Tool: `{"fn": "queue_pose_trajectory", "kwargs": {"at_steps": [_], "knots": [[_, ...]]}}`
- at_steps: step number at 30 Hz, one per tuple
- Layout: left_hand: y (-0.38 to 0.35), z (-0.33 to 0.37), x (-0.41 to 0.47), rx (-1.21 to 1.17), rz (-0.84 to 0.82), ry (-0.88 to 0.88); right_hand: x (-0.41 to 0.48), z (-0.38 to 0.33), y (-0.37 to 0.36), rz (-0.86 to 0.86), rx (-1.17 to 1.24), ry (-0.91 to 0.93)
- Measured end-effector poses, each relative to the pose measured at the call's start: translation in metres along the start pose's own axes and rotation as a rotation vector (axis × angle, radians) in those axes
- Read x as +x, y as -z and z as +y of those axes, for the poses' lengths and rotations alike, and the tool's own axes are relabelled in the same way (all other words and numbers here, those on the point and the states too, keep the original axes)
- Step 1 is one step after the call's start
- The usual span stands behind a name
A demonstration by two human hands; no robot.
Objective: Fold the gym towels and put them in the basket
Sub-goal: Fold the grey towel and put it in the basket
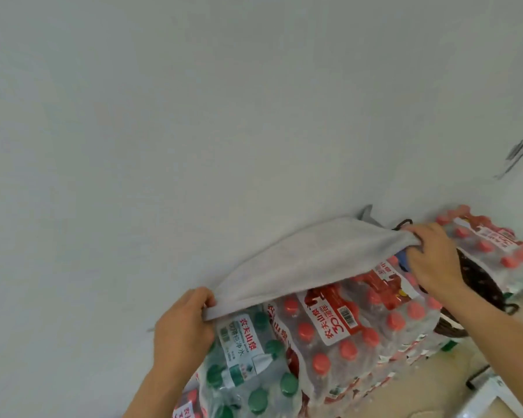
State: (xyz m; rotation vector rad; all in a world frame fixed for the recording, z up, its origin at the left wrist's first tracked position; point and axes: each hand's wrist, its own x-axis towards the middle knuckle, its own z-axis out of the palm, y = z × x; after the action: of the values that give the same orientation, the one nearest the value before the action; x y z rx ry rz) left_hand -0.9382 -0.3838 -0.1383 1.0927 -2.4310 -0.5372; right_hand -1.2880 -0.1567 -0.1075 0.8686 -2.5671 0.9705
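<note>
A grey gym towel (308, 260) is stretched between both hands above stacked packs of water bottles. My left hand (183, 327) grips its near left corner, fingers curled round the edge. At the far right, my right hand (432, 260) pinches the other end, bunched in the fingers. A dark woven basket (471, 282) sits among the packs, mostly hidden behind my right forearm; only part of its rim and wall shows. Another grey cloth (369, 214) peeks out behind the towel by the wall.
Shrink-wrapped packs of red-capped bottles (338, 333) and green-capped bottles (254, 372) are stacked against a plain white wall (194, 116). More red-capped packs (492, 239) lie at the far right. Light floor and a white object's edge (495, 396) show at the bottom right.
</note>
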Motion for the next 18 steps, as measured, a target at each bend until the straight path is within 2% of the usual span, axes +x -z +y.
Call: {"fn": "queue_pose_trajectory", "kwargs": {"at_steps": [4, 7, 13, 18], "knots": [[-0.052, 0.002, -0.030, 0.042, -0.256, 0.080, -0.039, 0.090, -0.038, -0.319, -0.078, -0.063], [-0.075, 0.019, -0.046, -0.022, -0.282, 0.197, -0.049, 0.127, -0.044, -0.456, -0.070, -0.045], [-0.086, 0.043, -0.062, 0.025, -0.309, 0.372, -0.037, 0.156, -0.035, -0.460, -0.057, 0.118], [-0.088, 0.054, -0.072, 0.151, -0.513, 0.386, -0.037, 0.173, -0.033, -0.424, -0.161, 0.143]]}}
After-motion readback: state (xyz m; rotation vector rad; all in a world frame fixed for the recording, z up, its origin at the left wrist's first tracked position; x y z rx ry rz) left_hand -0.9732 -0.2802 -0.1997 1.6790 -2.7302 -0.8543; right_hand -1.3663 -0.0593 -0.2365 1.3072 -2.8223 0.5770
